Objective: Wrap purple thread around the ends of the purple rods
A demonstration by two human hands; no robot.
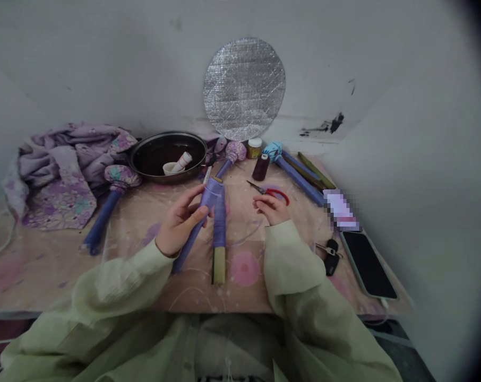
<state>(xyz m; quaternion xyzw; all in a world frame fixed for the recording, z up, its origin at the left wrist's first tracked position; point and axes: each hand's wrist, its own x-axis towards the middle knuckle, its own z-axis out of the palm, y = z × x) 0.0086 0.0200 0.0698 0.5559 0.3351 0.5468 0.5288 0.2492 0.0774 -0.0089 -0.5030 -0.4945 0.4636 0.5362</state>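
My left hand [182, 220] is wrapped round a stick covered in purple ribbon [196, 225], which slants up to the right. Beside it on the table lies a second stick [219, 233], purple-wrapped along its upper part, with a bare greenish-yellow wooden end. To the right, my right hand [271, 208] has its fingers pinched together; anything between them is too small to make out. Just behind those fingers lie red-handled scissors [278, 194]; I cannot tell whether they touch. A dark thread spool [260, 168] stands beyond the scissors.
A black pan [147, 168] holds a small white cup [169, 168]. Left are bunched purple floral cloth [57, 180] and a cloth-headed stick [105, 217]. Sticks [300, 178] lie back right, near keys [332, 257] and a phone [368, 265]. A silver disc [244, 87] leans against the wall.
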